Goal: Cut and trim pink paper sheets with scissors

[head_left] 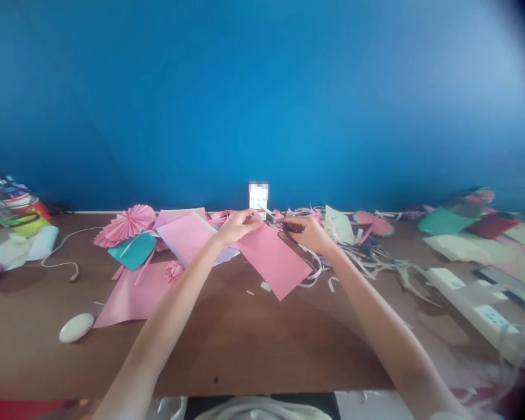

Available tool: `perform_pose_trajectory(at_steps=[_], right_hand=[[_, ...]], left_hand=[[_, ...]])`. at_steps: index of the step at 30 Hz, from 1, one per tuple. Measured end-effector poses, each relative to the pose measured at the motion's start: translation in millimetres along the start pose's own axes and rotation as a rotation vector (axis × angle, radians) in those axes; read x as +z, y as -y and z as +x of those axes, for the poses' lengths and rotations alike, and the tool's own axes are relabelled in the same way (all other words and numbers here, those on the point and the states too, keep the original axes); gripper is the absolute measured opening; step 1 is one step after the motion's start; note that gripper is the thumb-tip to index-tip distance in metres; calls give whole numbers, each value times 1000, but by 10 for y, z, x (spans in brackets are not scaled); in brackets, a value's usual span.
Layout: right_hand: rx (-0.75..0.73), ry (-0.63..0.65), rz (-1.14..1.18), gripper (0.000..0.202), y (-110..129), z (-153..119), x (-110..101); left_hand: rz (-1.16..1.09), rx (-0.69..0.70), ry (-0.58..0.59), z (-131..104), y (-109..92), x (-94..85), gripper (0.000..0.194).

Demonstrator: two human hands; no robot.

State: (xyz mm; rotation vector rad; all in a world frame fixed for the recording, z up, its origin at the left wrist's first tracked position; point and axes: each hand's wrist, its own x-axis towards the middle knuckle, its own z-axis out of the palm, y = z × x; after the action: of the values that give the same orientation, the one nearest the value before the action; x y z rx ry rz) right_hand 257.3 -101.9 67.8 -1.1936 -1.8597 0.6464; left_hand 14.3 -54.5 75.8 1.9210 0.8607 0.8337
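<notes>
Pinched in my left hand [240, 226] is the upper corner of a pink sheet of paper [275, 262], which hangs at a slant above the table. My right hand [305, 233] is closed around the dark handles of a pair of scissors [269, 213]. The blades point up and left, close to my left fingertips and the sheet's top edge. I cannot tell whether they touch the paper. Just left of my left hand lie more pink and lilac sheets [188, 233].
A pink paper fan [129, 224] and teal paper [133, 251] lie left, with a white mouse [76, 328] nearer me. White paper strips [367, 259] tangle at right, before a power strip [472, 303]. A phone [258, 197] stands against the blue wall [262, 105].
</notes>
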Motion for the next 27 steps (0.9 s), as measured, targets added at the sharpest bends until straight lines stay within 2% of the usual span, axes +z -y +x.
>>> perform_pose_trajectory(at_steps=[5, 7, 13, 21, 27], right_hand=[[67, -140, 160, 48, 1, 27, -13], [84, -158, 234, 48, -9, 30, -7], [-22, -55, 283, 45, 64, 6, 107], [21, -7, 214, 57, 125, -18, 197], [11, 19, 206, 56, 108, -37, 184]], left_hand=[[23, 44, 127, 50, 35, 5, 37], [30, 44, 183, 65, 49, 15, 37], [-10, 4, 265, 46, 44, 86, 36], [-1, 23, 294, 31, 35, 188, 35], [18, 54, 315, 28, 49, 214, 33]])
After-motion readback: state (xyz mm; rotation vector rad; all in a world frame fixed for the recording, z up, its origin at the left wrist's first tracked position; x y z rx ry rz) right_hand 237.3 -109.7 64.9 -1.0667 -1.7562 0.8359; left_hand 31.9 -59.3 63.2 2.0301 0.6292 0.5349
